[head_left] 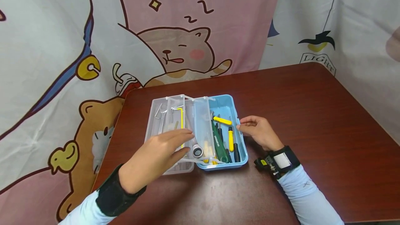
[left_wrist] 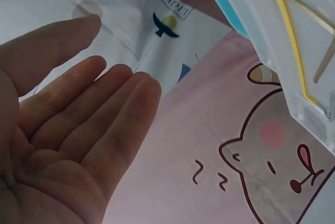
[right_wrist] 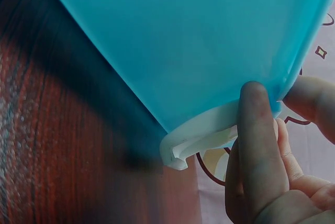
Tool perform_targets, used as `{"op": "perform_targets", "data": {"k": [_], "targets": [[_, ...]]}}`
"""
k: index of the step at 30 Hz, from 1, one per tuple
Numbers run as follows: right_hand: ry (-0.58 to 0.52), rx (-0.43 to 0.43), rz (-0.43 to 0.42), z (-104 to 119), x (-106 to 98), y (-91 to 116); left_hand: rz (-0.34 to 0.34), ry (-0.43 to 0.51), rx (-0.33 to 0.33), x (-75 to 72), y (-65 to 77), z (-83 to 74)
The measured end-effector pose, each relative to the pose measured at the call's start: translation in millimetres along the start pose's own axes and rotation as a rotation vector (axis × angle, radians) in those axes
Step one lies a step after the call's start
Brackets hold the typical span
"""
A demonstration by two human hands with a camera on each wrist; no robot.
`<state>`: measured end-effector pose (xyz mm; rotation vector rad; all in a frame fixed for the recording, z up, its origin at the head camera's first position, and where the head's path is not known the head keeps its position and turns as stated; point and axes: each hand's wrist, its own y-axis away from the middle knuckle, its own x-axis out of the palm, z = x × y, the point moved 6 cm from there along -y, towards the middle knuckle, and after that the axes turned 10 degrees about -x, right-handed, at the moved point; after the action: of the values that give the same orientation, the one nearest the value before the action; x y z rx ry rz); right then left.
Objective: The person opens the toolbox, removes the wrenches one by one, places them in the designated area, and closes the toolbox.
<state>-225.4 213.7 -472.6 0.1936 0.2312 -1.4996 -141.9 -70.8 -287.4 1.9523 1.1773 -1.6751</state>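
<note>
A blue toolbox stands on the table, with linked translucent trays raised and swung out over its left side. My right hand pinches the box's right rim; in the right wrist view, a finger and thumb meet at the edge by a white latch. My left hand hovers over the trays, fingers straight and nothing in its palm. The box holds a green-handled tool, yellow-handled tools and black-handled screwdrivers. A yellow hex key lies in a tray, and a ratchet wrench head shows through another.
The brown table stretches widely to the right of the box. Behind it hangs a printed cloth with cartoon animals, which also drops down along the table's left side.
</note>
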Motion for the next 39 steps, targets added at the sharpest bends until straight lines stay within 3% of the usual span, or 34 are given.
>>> {"op": "perform_targets", "data": {"k": [7, 14, 21, 32, 39], "targets": [[-0.003, -0.002, -0.006, -0.6, -0.4, 0.6, 0.042, -0.043, 0.099, 8.4, -6.5, -9.5], [-0.018, 0.011, -0.008, -2.3, 1.2, 0.8, 0.128, -0.048, 0.092, 10.2, -15.5, -17.7], [-0.025, 0.004, -0.002, -1.4, 1.4, 0.7, 0.174, -0.063, 0.127, 9.1, -27.4, -28.1], [-0.034, -0.01, -0.003, -0.6, 0.8, 0.3, 0.287, -0.105, 0.135, 24.2, -50.7, -31.7], [-0.045, -0.014, -0.006, 0.0, 1.0, -0.5, 0.335, -0.152, 0.105, 23.4, -64.2, -31.9]]}}
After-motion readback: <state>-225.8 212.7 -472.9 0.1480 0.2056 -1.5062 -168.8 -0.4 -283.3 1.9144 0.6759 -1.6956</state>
